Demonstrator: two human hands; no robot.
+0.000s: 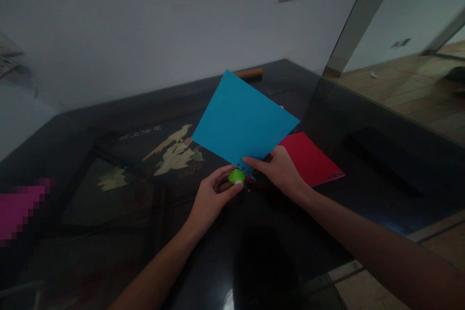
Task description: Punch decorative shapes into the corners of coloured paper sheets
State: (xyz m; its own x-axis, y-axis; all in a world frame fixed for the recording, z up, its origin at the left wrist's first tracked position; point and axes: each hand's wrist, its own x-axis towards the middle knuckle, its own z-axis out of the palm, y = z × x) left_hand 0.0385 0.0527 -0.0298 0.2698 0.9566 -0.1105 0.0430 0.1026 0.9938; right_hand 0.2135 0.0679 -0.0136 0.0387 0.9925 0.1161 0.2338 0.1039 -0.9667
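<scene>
My left hand (217, 188) is closed round a small green paper punch (237, 176) with a white part facing my thumb. In my right hand (281, 169), pinched near its lower corner, is a square sheet of blue paper (245, 116), tilted up above the table. That lower corner meets the punch; whether it sits inside the slot I cannot tell. Tiny blue and red paper cutouts (250, 180) lie scattered on the table beside the punch. Partly behind my right hand lies a red paper sheet (308, 160), with several small dark marks along its near right corner.
The dark, glossy table (203, 261) carries a bird-and-flower picture (176, 152) on its top. An orange-brown roll (250, 74) lies at the back by the wall. A dark flat object (381, 157) is on the right, and a pixelated pink patch (18, 213) shows at the left edge.
</scene>
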